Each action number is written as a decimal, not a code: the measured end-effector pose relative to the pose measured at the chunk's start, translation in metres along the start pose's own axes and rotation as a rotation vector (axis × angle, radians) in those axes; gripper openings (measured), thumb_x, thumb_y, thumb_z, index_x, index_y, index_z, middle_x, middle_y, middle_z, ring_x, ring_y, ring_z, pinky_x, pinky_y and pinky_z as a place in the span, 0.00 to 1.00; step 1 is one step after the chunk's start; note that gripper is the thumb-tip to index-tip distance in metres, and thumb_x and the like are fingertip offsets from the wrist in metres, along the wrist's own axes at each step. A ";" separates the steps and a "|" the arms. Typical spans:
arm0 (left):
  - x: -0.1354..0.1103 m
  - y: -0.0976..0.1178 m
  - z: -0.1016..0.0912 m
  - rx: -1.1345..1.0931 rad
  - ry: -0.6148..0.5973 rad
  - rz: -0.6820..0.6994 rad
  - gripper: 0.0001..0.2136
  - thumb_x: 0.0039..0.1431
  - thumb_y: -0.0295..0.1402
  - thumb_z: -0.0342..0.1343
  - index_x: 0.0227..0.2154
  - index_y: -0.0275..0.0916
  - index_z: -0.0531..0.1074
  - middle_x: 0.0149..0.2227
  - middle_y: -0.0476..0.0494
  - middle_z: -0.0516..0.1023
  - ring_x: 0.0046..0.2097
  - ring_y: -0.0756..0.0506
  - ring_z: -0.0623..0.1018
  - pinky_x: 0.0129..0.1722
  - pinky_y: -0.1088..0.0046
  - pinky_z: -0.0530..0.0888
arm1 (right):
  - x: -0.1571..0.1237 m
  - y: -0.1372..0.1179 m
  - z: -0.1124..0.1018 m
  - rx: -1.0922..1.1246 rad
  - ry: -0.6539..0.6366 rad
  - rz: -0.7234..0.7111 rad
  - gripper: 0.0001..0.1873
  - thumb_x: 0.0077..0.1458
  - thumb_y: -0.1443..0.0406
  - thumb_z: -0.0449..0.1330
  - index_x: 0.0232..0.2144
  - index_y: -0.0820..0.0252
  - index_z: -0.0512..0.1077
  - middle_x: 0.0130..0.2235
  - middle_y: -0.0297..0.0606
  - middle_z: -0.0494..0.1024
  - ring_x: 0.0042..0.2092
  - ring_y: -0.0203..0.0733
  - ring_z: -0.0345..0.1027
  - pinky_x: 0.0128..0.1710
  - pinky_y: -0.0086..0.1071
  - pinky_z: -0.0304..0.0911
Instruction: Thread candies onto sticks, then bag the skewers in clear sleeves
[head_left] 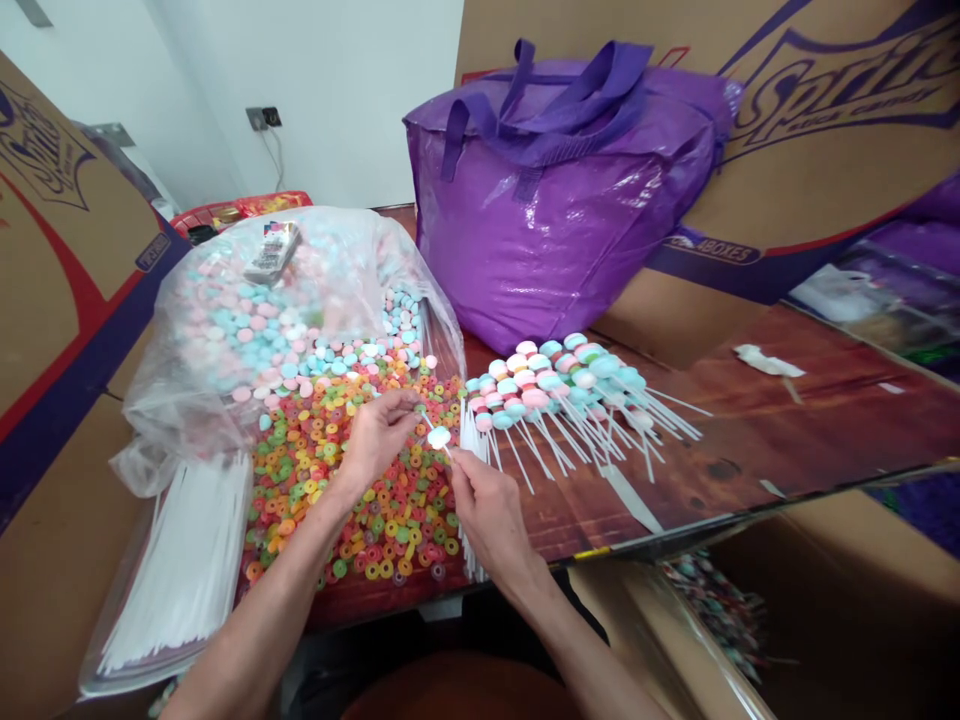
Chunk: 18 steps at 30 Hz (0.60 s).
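Over the heap of gummy rings (352, 500), both hands meet at one thin white candy stick (427, 421) with a pale candy piece (439, 437) threaded on it. My right hand (489, 505) is closed on the stick's lower end. The fingers of my left hand (382, 432) are pinched at its upper end; whether a small candy is also between them is hidden. Just right of my right hand lie finished-looking candy skewers (536, 390) in rows, with pink, blue and white pieces and their sticks towards me.
A clear plastic bag (345, 235) of pastel candies spills behind the rings. Loose white sticks (180, 560) fill a plastic pack at the left. A large purple bag (540, 220) stands at the back. Cardboard boxes (787, 130) flank the wooden table (750, 470); an open box (712, 640) sits below its front edge.
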<state>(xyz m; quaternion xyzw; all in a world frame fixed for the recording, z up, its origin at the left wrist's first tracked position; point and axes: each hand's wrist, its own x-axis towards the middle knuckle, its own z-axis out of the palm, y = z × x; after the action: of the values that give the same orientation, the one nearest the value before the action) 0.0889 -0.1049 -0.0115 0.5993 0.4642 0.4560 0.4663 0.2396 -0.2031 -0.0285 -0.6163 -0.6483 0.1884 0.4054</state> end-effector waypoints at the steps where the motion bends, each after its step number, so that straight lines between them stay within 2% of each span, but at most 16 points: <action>1: -0.001 -0.002 0.000 0.010 0.005 0.003 0.09 0.49 0.31 0.61 0.35 0.36 0.76 0.33 0.45 0.82 0.33 0.47 0.80 0.32 0.74 0.76 | -0.001 0.001 0.001 -0.038 -0.002 -0.024 0.19 0.64 0.66 0.48 0.45 0.62 0.77 0.35 0.43 0.81 0.33 0.43 0.72 0.37 0.32 0.64; 7: -0.008 -0.010 0.000 0.098 0.036 0.037 0.07 0.52 0.31 0.59 0.35 0.37 0.77 0.35 0.44 0.82 0.36 0.45 0.82 0.36 0.73 0.77 | -0.001 0.000 0.001 -0.174 -0.082 -0.077 0.20 0.64 0.68 0.45 0.44 0.61 0.77 0.32 0.43 0.80 0.30 0.42 0.70 0.31 0.30 0.59; 13: -0.014 -0.017 0.000 0.186 0.037 0.096 0.09 0.53 0.27 0.57 0.37 0.37 0.77 0.38 0.41 0.82 0.38 0.45 0.82 0.39 0.71 0.78 | 0.003 -0.007 -0.005 -0.140 -0.104 0.016 0.18 0.64 0.66 0.47 0.29 0.59 0.76 0.21 0.35 0.72 0.22 0.37 0.60 0.26 0.31 0.50; 18: -0.016 -0.018 0.002 0.279 0.021 0.164 0.11 0.55 0.26 0.56 0.40 0.38 0.77 0.37 0.43 0.80 0.36 0.47 0.80 0.37 0.72 0.77 | 0.003 -0.012 0.003 -0.015 -0.024 0.051 0.17 0.64 0.65 0.47 0.35 0.61 0.76 0.24 0.36 0.74 0.25 0.38 0.63 0.28 0.30 0.54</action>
<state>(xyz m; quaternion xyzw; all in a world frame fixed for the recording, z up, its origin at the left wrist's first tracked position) 0.0863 -0.1190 -0.0316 0.6894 0.4773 0.4298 0.3350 0.2299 -0.2017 -0.0209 -0.6333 -0.6387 0.2012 0.3880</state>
